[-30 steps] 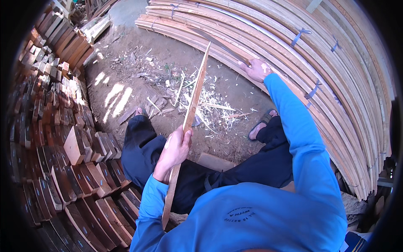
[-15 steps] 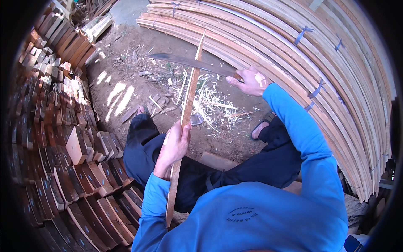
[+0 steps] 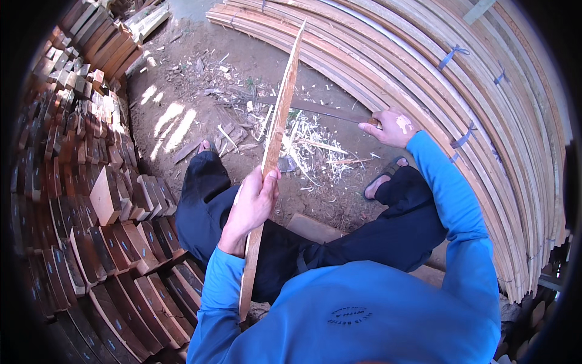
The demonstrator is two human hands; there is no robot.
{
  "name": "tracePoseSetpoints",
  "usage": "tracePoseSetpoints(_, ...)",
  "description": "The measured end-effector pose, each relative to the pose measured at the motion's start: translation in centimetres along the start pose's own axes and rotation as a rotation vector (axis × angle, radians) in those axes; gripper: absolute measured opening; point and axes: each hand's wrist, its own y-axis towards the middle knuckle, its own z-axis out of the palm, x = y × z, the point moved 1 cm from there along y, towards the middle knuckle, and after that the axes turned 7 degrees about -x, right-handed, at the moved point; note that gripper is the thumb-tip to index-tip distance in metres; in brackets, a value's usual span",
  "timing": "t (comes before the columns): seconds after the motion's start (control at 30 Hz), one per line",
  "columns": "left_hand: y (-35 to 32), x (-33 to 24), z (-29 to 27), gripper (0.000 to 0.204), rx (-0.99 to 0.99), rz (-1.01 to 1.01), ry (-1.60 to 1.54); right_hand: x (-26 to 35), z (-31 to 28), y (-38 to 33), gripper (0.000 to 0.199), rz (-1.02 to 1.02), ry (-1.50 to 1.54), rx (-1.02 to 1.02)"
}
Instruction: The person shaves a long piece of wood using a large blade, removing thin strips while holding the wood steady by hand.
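Note:
My left hand (image 3: 253, 200) is closed round a long wooden stake (image 3: 280, 121), which slants up and away from me to a sharp tip. Its lower end runs down beside my left forearm. In my right hand (image 3: 393, 127) is the handle of a machete (image 3: 330, 111). The long dark blade points left and passes behind the stake as I see it; whether the two touch, I cannot tell. Pale wood shavings (image 3: 309, 145) lie scattered on the ground below the blade.
Long bundled wooden strips (image 3: 388, 67), tied with blue bands, curve along the far and right sides. Stacked timber blocks (image 3: 115, 255) fill the left. My legs spread across bare earth (image 3: 176, 67), and a flat board (image 3: 312, 229) lies between them.
My right hand and the machete have moved right and slightly nearer me, so less blade shows left of the stake. The stake's tip sits a little farther up and right.

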Motion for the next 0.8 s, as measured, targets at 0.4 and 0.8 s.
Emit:
tracePoseSetpoints(0.4, 0.6, 2.8, 0.0, 0.028, -0.045, -0.071, 0.237, -5.0, -2.6, -2.6, 0.074, 0.406, -0.061, -0.017)
tracePoseSetpoints(0.8, 1.2, 3.0, 1.0, 0.032, 0.011, -0.093, 0.244, -1.2, 0.2, -1.9, 0.071, -0.008, 0.110, -0.078)
